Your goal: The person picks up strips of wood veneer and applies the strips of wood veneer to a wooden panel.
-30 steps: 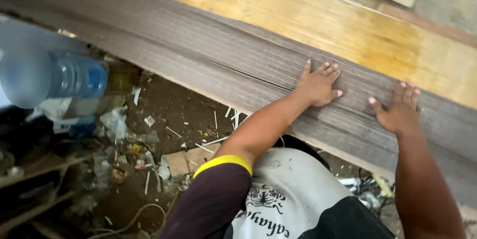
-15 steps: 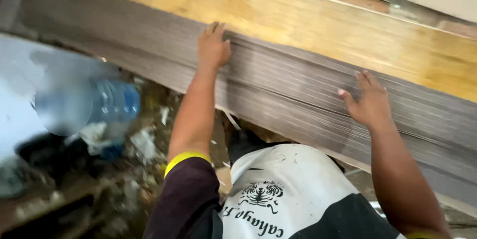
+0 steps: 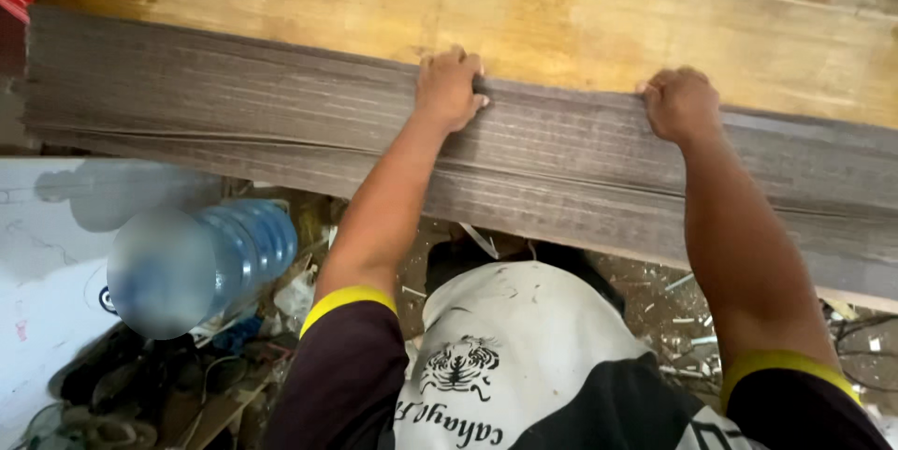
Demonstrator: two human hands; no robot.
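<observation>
Lower left: a clear blue plastic bottle lying on its side, just beside a white board with faint markings. No labels or screens visible.

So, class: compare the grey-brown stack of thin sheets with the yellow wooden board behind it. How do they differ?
The stack of thin sheets is dull grey-brown and layered, with wavy edges; the yellow board is one solid, glossy amber piece. The left hand and right hand grip the stack's top edge, not the board. Both are long and lie side by side.

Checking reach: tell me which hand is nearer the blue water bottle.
Left. The left hand grips the veneer stack above-right of the blue water bottle; the right hand grips farther right.
</observation>
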